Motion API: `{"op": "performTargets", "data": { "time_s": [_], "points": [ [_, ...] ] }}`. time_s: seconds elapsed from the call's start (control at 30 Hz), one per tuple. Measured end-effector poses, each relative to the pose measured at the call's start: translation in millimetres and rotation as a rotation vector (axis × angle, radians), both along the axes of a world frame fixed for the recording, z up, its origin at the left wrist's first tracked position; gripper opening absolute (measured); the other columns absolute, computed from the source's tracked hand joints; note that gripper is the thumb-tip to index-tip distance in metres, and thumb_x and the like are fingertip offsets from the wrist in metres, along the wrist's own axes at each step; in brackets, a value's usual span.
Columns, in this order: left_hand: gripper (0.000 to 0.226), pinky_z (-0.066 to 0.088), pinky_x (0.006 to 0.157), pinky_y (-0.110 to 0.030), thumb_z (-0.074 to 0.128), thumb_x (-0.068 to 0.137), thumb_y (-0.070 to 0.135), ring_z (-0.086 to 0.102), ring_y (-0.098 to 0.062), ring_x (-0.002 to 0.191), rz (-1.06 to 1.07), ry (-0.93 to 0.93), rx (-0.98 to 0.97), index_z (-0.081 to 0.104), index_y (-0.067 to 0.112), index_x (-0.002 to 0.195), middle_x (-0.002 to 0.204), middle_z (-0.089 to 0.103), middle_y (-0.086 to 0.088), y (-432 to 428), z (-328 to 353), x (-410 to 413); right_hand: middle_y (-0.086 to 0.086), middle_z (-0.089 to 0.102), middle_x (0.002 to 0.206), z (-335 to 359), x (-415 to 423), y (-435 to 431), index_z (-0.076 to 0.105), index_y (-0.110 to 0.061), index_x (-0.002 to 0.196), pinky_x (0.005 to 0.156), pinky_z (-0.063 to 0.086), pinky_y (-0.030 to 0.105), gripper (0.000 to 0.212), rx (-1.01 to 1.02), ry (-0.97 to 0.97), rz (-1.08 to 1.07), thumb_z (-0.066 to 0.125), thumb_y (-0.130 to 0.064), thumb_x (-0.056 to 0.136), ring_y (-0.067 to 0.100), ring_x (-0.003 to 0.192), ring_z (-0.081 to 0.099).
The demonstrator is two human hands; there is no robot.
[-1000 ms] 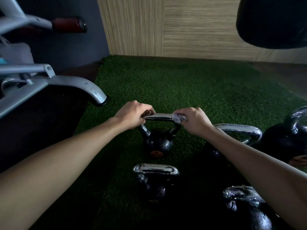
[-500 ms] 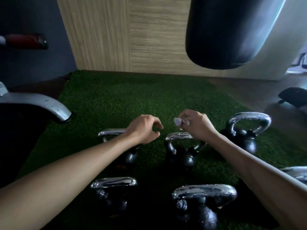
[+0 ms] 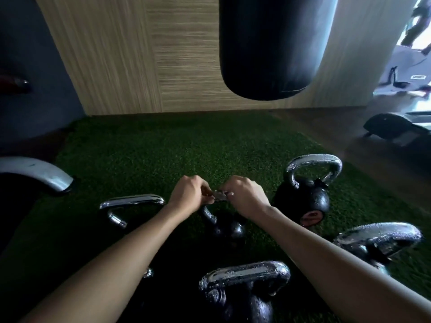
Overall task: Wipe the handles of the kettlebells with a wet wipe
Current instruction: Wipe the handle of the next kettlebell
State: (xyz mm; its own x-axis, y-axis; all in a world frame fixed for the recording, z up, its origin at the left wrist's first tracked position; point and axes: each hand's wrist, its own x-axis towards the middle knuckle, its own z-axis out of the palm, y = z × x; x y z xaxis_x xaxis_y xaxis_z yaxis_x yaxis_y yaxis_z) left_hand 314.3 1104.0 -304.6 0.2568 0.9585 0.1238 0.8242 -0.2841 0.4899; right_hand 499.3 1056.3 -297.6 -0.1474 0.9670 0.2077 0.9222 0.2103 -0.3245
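Fingers (image 3: 205, 194) gripping kettlebell handle (image 3: 218, 197), left hand (image 3: 187, 194), right hand (image 3: 246, 198)

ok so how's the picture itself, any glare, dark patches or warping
Head view: the bright opening at upper right is blown out; glare speckles the chrome handles of the back right kettlebell and nearest kettlebell; the lower left sinks into shadow, and the middle kettlebell is barely readable; wide-angle bending tilts the wood wall and punching bag.
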Motion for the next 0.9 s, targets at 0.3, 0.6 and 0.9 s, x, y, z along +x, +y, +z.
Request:
{"op": "performTargets", "data": {
  "time_s": [0.3, 0.6, 0.9],
  "points": [
    [0.020, 0.051, 0.066, -0.019, 0.088, 0.077, 0.041, 0.071, -0.005, 0.075, 0.060, -0.063, 0.014, 0.081, 0.028, 0.091, 0.081, 0.078, 0.010, -8, -10, -2, -0.009, 0.064, 0.111, -19, 7, -13, 0.071, -0.046, 0.118, 0.080, 0.055, 0.036, 0.037, 0.063, 0.057, 0.003, 0.055, -0.066, 0.091, 0.021, 0.095, 0.068],
    [0.019, 0.046, 0.064, -0.019, 0.089, 0.076, 0.039, 0.069, -0.005, 0.074, 0.108, -0.017, -0.008, 0.080, 0.030, 0.091, 0.081, 0.077, 0.011, -11, -7, 3, -0.005, 0.077, 0.100, -14, 26, -6, 0.076, -0.037, 0.112, 0.071, 0.049, 0.031, 0.024, 0.105, 0.061, -0.075, 0.063, -0.050, 0.096, 0.021, 0.091, 0.071],
    [0.028, 0.049, 0.061, -0.024, 0.089, 0.074, 0.047, 0.068, -0.011, 0.079, 0.036, 0.378, -0.066, 0.077, 0.031, 0.093, 0.091, 0.076, 0.009, 1, 30, 26, -0.006, 0.059, 0.096, -15, 24, 0, 0.077, -0.036, 0.104, 0.066, 0.035, 0.031, 0.022, 0.087, 0.037, 0.010, 0.062, -0.050, 0.097, 0.022, 0.085, 0.065]
  ]
}}
